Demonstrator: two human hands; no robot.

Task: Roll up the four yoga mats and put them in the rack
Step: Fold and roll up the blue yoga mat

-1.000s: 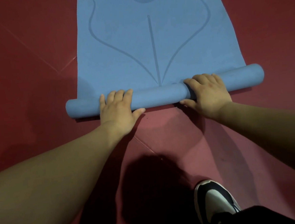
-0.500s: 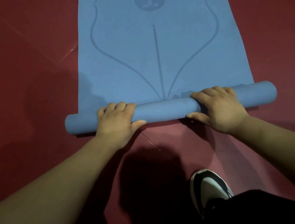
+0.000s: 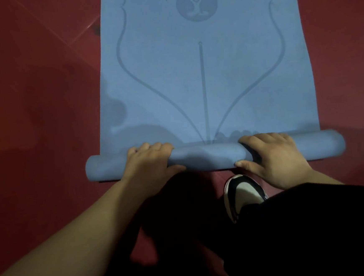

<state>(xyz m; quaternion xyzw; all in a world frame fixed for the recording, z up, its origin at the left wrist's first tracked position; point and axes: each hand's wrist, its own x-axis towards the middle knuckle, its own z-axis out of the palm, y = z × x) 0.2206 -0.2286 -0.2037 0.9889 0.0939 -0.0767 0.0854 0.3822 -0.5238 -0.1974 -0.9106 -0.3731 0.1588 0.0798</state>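
**Both hands clamped on a partly rolled blue mat**

The blue yoga mat (image 3: 205,81) lies on the red floor (image 3: 32,106). Its flat part stretches away from the person and is cut off at the far edge of view. The rolled end (image 3: 206,157) is nearest, with its long axis running left to right and its right tip slightly farther off.

The flat surface carries a darker print: a round emblem with a seated figure, a straight centre line, and two curved lines that converge toward the roll.

The left hand (image 3: 150,162) grips the roll left of centre, fingers together and curled over the top, thumb on the near side. The right hand (image 3: 274,154) grips right of centre in the same way. The fingertips are hidden behind the roll.

Just near of the roll is a black-and-white shoe (image 3: 244,194), partly covered by a dark trouser leg (image 3: 314,225) that also hides most of the right forearm.
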